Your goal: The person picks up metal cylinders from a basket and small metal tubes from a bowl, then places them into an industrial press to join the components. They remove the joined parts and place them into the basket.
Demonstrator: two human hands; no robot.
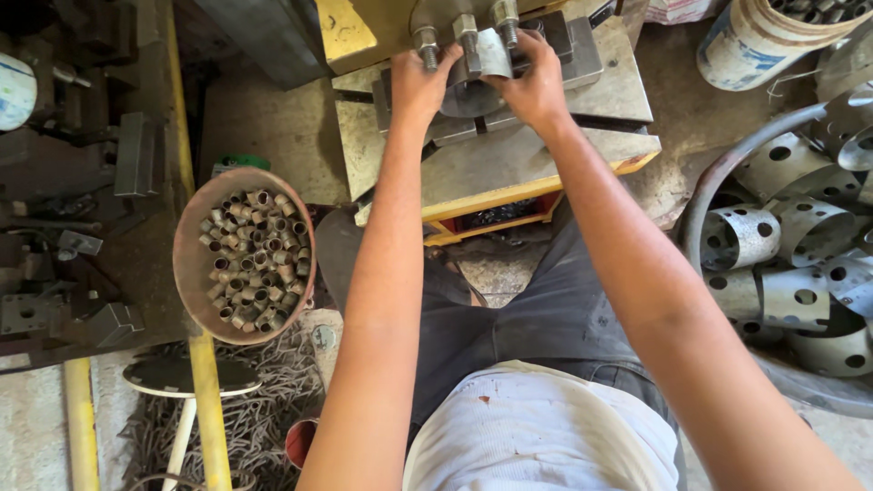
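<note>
Head view: round pan (193,264) at left holds short metal sleeves (257,261); bucket (755,41) upper right; perforated rings (782,264) piled right; left hand (420,82) and right hand (536,82) pinch bent metal strip (492,53) on bolted press fixture (509,155).

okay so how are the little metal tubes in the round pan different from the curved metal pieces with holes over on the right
The small tubes are short, plain, brownish closed rings; the curved perforated pieces are much larger, silvery open bands punched with round holes. The tubes lie heaped inside a round rusty pan on the person's left; the perforated pieces pile loosely inside a large metal hoop on the right. Both are bare metal parts piled in bulk.
</note>
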